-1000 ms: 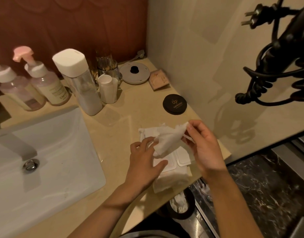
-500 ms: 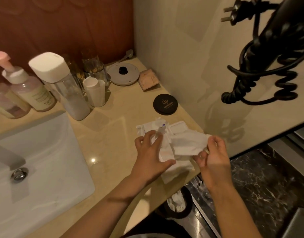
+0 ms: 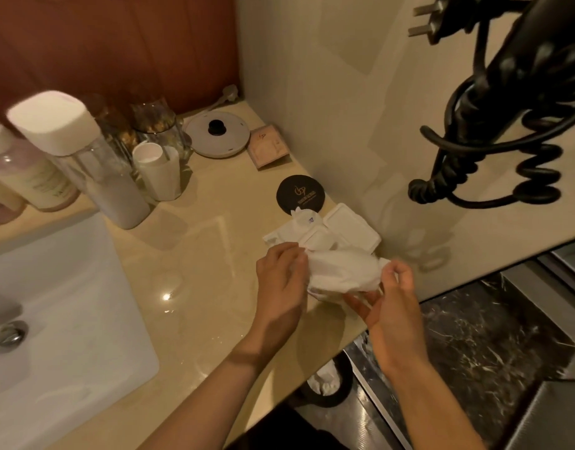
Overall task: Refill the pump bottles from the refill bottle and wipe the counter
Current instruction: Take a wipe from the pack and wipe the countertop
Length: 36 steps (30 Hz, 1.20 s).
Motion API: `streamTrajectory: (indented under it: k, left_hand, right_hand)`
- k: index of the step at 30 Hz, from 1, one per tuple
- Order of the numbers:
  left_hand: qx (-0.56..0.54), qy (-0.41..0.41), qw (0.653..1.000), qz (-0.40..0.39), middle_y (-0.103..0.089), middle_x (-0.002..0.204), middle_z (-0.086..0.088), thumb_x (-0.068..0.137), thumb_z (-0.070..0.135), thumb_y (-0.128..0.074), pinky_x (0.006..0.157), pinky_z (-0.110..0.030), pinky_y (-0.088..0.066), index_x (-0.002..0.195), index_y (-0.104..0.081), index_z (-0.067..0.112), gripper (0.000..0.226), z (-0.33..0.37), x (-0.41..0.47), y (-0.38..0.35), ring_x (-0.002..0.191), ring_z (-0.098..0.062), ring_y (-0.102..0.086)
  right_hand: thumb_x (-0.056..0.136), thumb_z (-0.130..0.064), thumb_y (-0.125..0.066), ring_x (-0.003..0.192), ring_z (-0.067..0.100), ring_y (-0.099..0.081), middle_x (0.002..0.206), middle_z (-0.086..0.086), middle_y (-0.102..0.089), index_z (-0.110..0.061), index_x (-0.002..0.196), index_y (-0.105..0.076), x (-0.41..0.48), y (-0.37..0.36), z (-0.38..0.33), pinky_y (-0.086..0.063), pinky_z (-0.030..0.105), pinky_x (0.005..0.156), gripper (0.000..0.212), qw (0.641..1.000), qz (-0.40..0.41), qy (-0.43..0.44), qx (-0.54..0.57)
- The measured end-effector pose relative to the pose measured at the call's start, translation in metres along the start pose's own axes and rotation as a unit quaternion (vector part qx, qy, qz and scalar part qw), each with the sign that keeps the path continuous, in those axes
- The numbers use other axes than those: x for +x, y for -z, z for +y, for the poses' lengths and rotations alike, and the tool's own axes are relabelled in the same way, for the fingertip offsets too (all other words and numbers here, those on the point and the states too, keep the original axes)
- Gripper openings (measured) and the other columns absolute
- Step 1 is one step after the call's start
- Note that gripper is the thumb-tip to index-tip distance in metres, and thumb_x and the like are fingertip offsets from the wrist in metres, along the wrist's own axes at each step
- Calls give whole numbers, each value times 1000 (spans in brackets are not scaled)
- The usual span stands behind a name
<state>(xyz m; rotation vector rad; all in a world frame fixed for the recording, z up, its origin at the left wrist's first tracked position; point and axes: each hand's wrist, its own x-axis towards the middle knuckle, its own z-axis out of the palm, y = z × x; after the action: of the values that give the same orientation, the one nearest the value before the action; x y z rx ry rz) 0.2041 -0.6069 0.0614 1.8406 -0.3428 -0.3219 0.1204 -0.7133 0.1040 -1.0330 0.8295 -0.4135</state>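
- Both the left hand (image 3: 281,280) and right hand (image 3: 391,297) pinch a crumpled white wipe (image 3: 341,271) over the front-right corner of the worktop (image 3: 214,254).
- Bare room lies between wipe pack (image 3: 351,228) and sink (image 3: 68,303).
- Refill bottle (image 3: 94,157) stands back left.

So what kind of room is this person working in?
Probably a hotel bathroom: a white ceramic sink set in a glossy beige stone counter, pink-tinted pump bottles beside it, and a black wall-hung hair dryer with a coiled cord.

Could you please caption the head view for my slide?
Left hand and right hand hold a white wipe by the wipe pack on the counter.
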Motion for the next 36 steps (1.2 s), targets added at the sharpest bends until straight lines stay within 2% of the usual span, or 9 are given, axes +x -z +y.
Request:
streamTrajectory:
  k: [4, 7, 12, 16, 23, 27, 30, 33, 36]
  left_hand:
    - [-185, 132, 974, -5, -62, 91, -19, 96, 29, -49, 78, -29, -45, 92, -62, -1, 34, 3, -18, 26, 84, -28, -58]
    - [-275, 194, 942, -2, -70, 88, -11, 90, 13, -59, 70, -28, -53, 100, -65, 2, 16, -2, -32, 53, 80, -23, -66]
    - [-236, 189, 953, 19, -73, 93, -12, 87, 7, -62, 82, -38, -52, 101, -68, 8, 16, -21, -64, 105, 90, -28, -69]
    - [-201, 191, 961, -1, -73, 100, -5, 89, 7, -60, 85, -32, -51, 106, -70, 10, 20, -36, -86, 139, 95, -19, -68]
    - [-220, 201, 952, -66, -71, 92, -19, 90, 22, -62, 74, -35, -48, 96, -74, 9, 19, -53, -124, 181, 80, -23, -63]
    - [-246, 231, 941, 34, -64, 72, -8, 95, 11, -49, 70, -26, -50, 104, -70, 10, 22, -56, -123, 191, 72, -21, -58]
    - [-251, 214, 941, 74, -64, 82, -9, 95, 8, -49, 65, -18, -50, 106, -67, 10, 22, -53, -123, 201, 69, -15, -58]
    - [-188, 189, 959, 98, -68, 89, -6, 95, 11, -50, 70, -19, -50, 106, -67, 18, 22, -56, -122, 208, 74, -15, -61]
    - [-160, 184, 962, 125, -69, 88, -4, 94, 11, -50, 67, -16, -48, 105, -67, 20, 21, -58, -121, 206, 74, -15, -61]
  right_hand:
    - [101, -28, -37, 82, 22, -65, 105, 10, -68, -19, 103, -47, -10, -18, 17, -55, 34, 66, 13, 999, -38, -35, -8]
    - [97, -29, -44, 85, 26, -66, 106, 11, -67, -19, 106, -48, -25, -37, 32, -54, 37, 70, 14, 996, -66, -60, -7]
    - [67, -25, -69, 79, 24, -66, 106, 13, -67, -21, 116, -54, -61, -65, 60, -50, 32, 62, 51, 978, -123, -165, 41]
    - [68, -3, -63, 57, 18, -62, 79, 11, -68, -10, 87, -74, -93, -77, 76, -46, 25, 49, 23, 933, -204, -292, 42]
    - [74, -3, -67, 54, 17, -58, 80, 14, -66, -4, 93, -72, -119, -87, 112, -40, 22, 43, 20, 913, -209, -350, 2]
    - [63, -24, -83, 93, 22, -66, 109, 10, -69, -7, 118, -60, -93, -92, 110, -53, 30, 70, 62, 959, -150, -207, -124]
    - [79, -13, -72, 91, 28, -66, 93, 12, -71, -7, 102, -67, -61, -97, 94, -54, 40, 82, 24, 961, -102, 13, -256]
    - [84, -9, -63, 75, 29, -59, 73, 4, -63, -10, 84, -62, -29, -108, 85, -44, 25, 60, 1, 855, -67, 240, -455]
    - [70, 8, -62, 59, 30, -56, 66, 10, -62, -9, 87, -63, 2, -111, 91, -37, 29, 47, 24, 703, -59, 383, -596]
